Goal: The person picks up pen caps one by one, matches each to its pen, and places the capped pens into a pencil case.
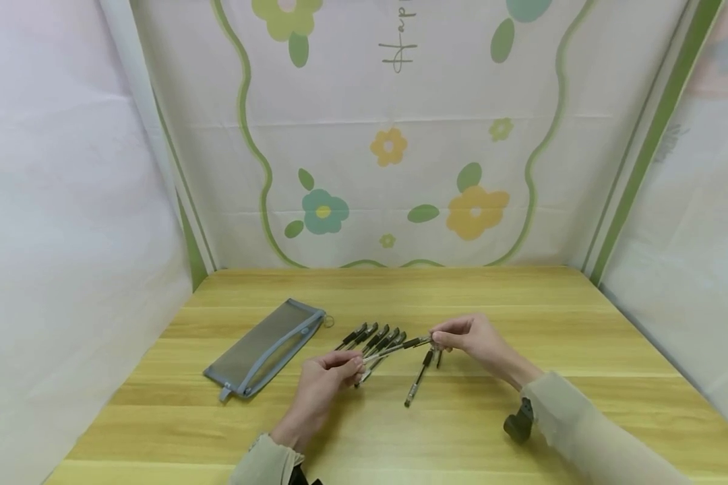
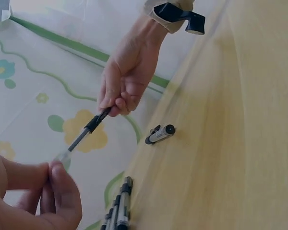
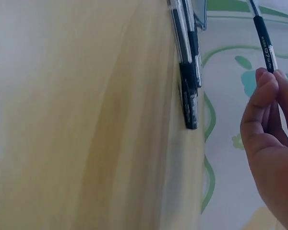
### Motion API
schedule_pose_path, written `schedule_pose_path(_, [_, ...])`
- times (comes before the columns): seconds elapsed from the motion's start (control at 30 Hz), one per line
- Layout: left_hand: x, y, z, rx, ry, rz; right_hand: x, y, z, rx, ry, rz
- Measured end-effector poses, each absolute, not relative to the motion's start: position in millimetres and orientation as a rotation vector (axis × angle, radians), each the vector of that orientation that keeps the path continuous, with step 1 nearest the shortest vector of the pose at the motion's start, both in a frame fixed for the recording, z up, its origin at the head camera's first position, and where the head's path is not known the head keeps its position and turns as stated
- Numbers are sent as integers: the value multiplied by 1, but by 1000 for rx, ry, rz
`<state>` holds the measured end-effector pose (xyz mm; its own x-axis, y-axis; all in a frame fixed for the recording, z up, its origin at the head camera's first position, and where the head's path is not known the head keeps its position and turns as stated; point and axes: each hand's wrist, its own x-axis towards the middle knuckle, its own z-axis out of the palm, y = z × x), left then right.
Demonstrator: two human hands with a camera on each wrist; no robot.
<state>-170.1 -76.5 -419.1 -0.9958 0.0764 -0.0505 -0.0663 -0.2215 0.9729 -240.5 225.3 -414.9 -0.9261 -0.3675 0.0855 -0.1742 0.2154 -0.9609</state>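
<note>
Both hands hold one clear-barrelled pen (image 1: 383, 353) with a black grip above the wooden table. My left hand (image 1: 327, 382) pinches the pen's left end between thumb and fingers. At the other end, beyond the black grip (image 3: 264, 40), the right hand (image 1: 478, 342) pinches it with its fingertips. In the left wrist view the pen (image 2: 81, 138) stretches slantwise from one hand to the other. Several similar pens (image 1: 373, 339) lie side by side just behind the left hand. Below the right hand, another pen (image 1: 419, 382) points toward the front of the table, with a further dark piece beside it.
A grey mesh zip pouch (image 1: 256, 345) with blue-grey edging lies on the left of the table (image 1: 491, 444). Flower-printed cloth (image 1: 340, 101) hangs behind the table, and pale cloth walls stand at both sides. A dark wrist camera (image 1: 519, 423) sits at the right sleeve.
</note>
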Motion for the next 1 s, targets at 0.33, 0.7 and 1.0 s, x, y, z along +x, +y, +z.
schedule_pose_path(0.33, [-164,-68,-422,84,1914,2275,-275,236,-422,-603,2192,-1702])
schedule_pose_path(0.7, [-163,-67,-428,-32,1793,2322,-293,222,-412,-571,2350,-1491])
schedule_pose_path(1.0, [-166,-61,-431,-57,1803,2292,-302,221,-415,-567,2344,-1442])
